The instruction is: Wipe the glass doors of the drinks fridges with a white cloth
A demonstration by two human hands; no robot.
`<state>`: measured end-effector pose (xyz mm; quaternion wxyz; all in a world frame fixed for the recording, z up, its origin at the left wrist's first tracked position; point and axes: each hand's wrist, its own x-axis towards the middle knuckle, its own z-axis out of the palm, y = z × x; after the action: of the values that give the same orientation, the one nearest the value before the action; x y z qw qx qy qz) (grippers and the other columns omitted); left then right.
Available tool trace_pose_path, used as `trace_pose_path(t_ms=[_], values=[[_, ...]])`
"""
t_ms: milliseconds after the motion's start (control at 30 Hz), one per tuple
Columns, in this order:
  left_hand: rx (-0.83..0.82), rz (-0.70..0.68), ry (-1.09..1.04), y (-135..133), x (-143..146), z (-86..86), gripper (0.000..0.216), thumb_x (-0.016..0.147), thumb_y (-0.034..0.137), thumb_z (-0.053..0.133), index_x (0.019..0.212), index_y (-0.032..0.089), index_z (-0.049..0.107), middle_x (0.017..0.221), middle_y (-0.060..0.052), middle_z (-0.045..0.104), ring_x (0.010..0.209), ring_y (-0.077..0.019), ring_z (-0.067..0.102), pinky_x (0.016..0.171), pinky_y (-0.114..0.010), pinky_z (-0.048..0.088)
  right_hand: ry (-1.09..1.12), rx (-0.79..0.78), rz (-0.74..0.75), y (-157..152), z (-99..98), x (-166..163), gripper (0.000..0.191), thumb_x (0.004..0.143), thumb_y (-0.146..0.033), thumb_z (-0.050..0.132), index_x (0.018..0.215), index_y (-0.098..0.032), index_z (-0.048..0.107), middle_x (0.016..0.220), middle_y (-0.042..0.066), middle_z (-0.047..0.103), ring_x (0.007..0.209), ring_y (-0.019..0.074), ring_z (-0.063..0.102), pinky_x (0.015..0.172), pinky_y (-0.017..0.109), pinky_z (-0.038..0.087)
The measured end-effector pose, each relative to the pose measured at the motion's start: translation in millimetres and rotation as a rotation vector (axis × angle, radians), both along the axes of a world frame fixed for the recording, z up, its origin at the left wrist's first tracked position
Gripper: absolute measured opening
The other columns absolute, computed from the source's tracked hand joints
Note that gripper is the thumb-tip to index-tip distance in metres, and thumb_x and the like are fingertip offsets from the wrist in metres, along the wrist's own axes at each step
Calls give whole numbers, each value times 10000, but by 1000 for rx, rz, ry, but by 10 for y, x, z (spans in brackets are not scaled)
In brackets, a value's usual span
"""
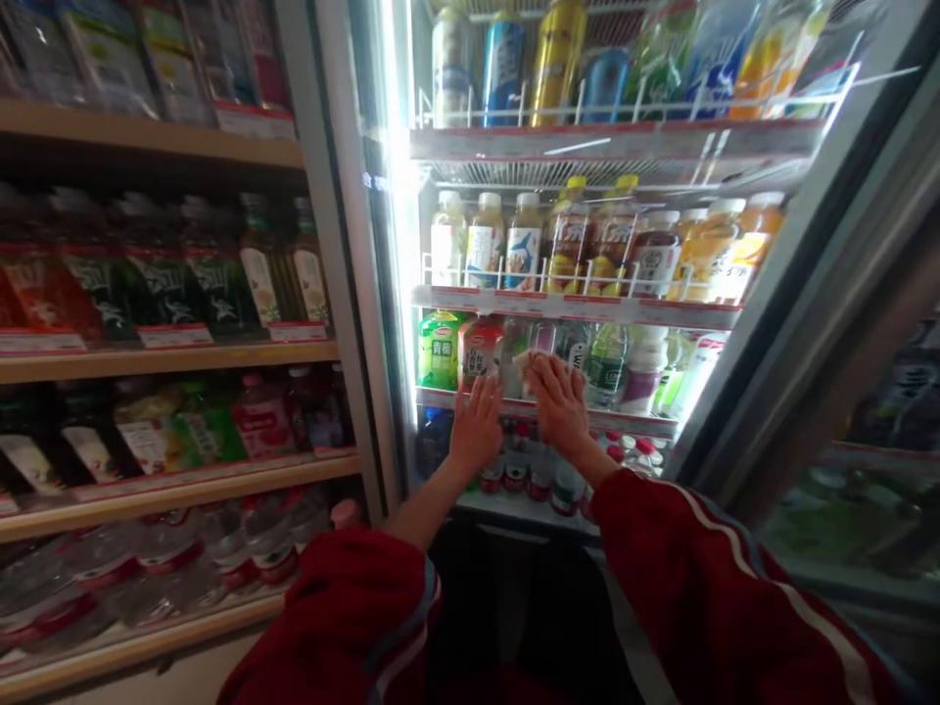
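Note:
Both my hands reach into a lit drinks fridge at its third shelf. My left hand [477, 426] has its fingers stretched out, at the front of a red-labelled drink bottle [482, 351]; whether it touches the bottle or the shelf edge is hard to tell. A whitish cloth [523, 364] shows beside the fingers of my right hand [559, 403], which is closed on it. That hand is in front of clear bottles on the same shelf and partly covers them. A green-labelled bottle [439, 351] stands left of the red one.
Above, the fridge's second shelf [587, 306] carries bottles behind a wire rail. Red-capped bottles [516, 470] stand low down. Wooden shelves [168, 360] with drinks line the left side, and a metal door frame [771, 323] slants on the right.

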<state>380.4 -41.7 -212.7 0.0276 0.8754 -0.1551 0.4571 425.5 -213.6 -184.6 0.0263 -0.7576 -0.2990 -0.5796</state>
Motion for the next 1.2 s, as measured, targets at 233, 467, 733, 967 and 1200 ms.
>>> trace_pose_path(t_ms=[233, 467, 733, 967, 1200], values=[[-31, 100, 58, 371, -62, -79, 648, 774, 167, 494, 1393, 109, 313, 1487, -165, 296, 1409, -280, 163, 1125, -543, 146, 52, -198, 82, 352, -89, -11, 495, 897, -135, 370, 1387, -198, 397, 1411, 63, 456, 1398, 205, 230, 1151, 467, 121], [-102, 201, 79, 744, -88, -29, 649, 757, 167, 526, 1376, 120, 340, 1503, -159, 259, 1412, -285, 149, 1121, -555, 152, 22, -245, 183, 803, 217, 38, 477, 913, -156, 399, 1386, -207, 390, 1421, 59, 442, 1375, 209, 284, 1138, 469, 156], [-191, 288, 68, 1126, -144, 60, 637, 787, 179, 508, 1389, 101, 316, 1502, -186, 244, 1408, -298, 162, 1113, -566, 163, 55, -318, 274, 1261, 268, 41, 439, 918, -139, 383, 1353, -178, 434, 1417, 63, 448, 1360, 215, 315, 1130, 466, 205], [-191, 309, 14, 1307, -133, 76, 604, 801, 199, 483, 1377, 95, 332, 1492, -208, 257, 1402, -319, 172, 1091, -594, 182, -12, -313, 265, 1497, 559, 70, 470, 928, -147, 365, 1397, -178, 362, 1455, 48, 393, 1361, 200, 306, 1127, 448, 231], [-233, 269, -60, 1277, -136, 146, 657, 781, 199, 506, 1397, 106, 298, 1476, -217, 290, 1388, -339, 211, 1079, -606, 202, 8, -336, 236, 1659, 683, 69, 465, 926, -152, 347, 1389, -185, 376, 1477, 45, 354, 1380, 202, 271, 1123, 453, 243]])
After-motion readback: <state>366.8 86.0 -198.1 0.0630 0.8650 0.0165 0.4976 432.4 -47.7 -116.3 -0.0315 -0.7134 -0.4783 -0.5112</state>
